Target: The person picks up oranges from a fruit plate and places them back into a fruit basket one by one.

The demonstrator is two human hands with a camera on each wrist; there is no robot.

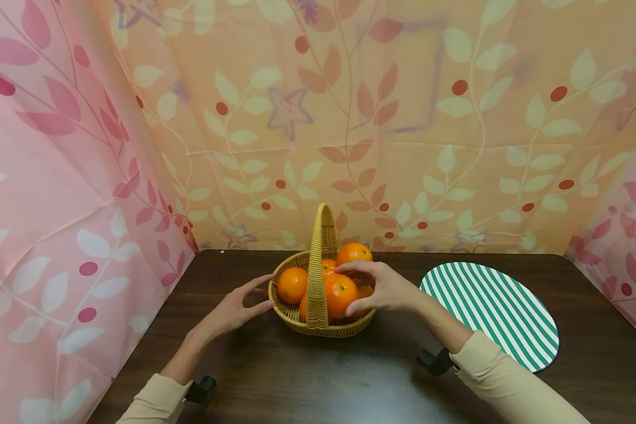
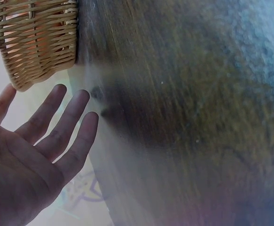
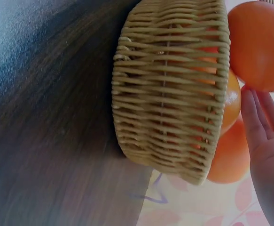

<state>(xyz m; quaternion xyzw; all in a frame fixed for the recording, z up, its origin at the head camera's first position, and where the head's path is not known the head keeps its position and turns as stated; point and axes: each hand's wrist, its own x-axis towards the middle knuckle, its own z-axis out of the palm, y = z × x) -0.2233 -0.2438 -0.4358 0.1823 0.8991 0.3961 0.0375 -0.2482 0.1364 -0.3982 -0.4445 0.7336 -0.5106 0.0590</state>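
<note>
A wicker basket [image 1: 318, 330] with a tall arched handle stands on the table, holding several oranges. My right hand [image 1: 389, 287] reaches over its right side, thumb and fingers curved around the front orange [image 1: 341, 294]. In the right wrist view that orange [image 3: 259, 47] sits above the rim, with fingertips at its underside. At the left end of the basket is my left hand [image 1: 235, 306], thumb and index fingertips right at the rim. The left wrist view shows this hand [image 2: 33, 155] with its fingers loosely spread beside the basket wall [image 2: 38, 47].
An oval placemat [image 1: 490, 312] with green and white stripes lies to the right, partly behind my right forearm. The dark wooden table [image 1: 323, 377] ends at a back edge just behind the basket. Patterned cloth [image 1: 297, 118] hangs behind and along both sides.
</note>
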